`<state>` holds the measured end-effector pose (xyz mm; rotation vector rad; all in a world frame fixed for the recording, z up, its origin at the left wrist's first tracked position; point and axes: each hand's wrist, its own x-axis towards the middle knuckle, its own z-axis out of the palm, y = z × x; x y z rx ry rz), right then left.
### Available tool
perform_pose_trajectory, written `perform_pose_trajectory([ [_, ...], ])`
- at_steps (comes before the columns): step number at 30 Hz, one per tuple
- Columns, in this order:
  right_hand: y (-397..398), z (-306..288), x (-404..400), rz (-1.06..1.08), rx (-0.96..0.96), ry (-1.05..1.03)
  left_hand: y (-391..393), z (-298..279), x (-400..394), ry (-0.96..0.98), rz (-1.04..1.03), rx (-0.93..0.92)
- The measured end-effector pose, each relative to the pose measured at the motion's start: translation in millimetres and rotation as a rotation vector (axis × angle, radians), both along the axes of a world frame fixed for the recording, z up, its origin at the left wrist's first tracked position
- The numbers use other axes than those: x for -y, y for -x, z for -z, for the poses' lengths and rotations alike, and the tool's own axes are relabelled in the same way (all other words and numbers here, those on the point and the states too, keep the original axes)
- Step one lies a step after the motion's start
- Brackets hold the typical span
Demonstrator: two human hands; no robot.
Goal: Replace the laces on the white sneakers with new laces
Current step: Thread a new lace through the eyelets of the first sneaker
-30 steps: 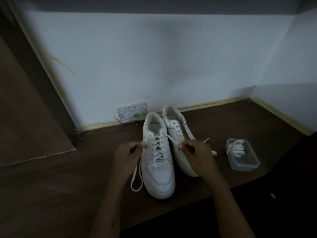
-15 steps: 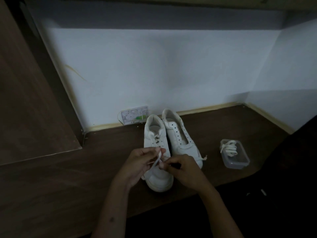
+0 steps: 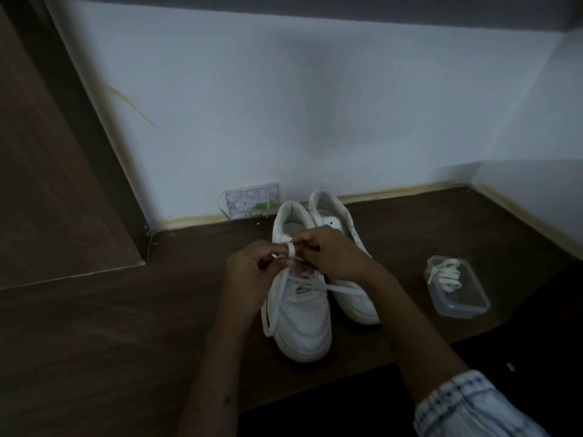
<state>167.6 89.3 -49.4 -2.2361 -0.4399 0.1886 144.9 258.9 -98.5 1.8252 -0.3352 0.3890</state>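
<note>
Two white sneakers stand side by side on the dark wooden surface. The left sneaker (image 3: 301,323) carries a white lace (image 3: 276,302) through its eyelets, with a loop hanging over its left side. The right sneaker (image 3: 353,298) shows bare eyelets. My left hand (image 3: 252,272) and my right hand (image 3: 334,255) meet above the left sneaker's upper eyelets. Both pinch the lace, and a turn of it wraps a finger of my left hand. Another strand trails right under my right wrist.
A clear plastic box (image 3: 457,294) with a bundled white lace (image 3: 444,274) inside sits to the right of the sneakers. A small printed card (image 3: 252,200) leans against the white wall behind them. A wooden panel (image 3: 56,184) rises at the left.
My hands came together from either side of the left sneaker and moved up toward its top eyelets, crossing the lace ends. The camera view shifted slightly.
</note>
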Motion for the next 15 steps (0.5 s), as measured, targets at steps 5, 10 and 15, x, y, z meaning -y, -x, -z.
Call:
perform_pose_trajectory([
  [5, -13.7, -16.8, 13.8, -0.117, -0.250, -0.028, -1.0, 4.3, 4.8, -0.007, -0.101, 0.060],
  [10, -20.0, -18.5, 17.1, -0.193, -0.482, -0.083, -0.3, 8.5, 7.0, -0.047, -0.134, 0.160],
  [15, -28.2, -21.1, 13.2, -0.197, -0.589, -0.107, 3.5, 11.2, 8.8, -0.182, -0.147, 0.373],
])
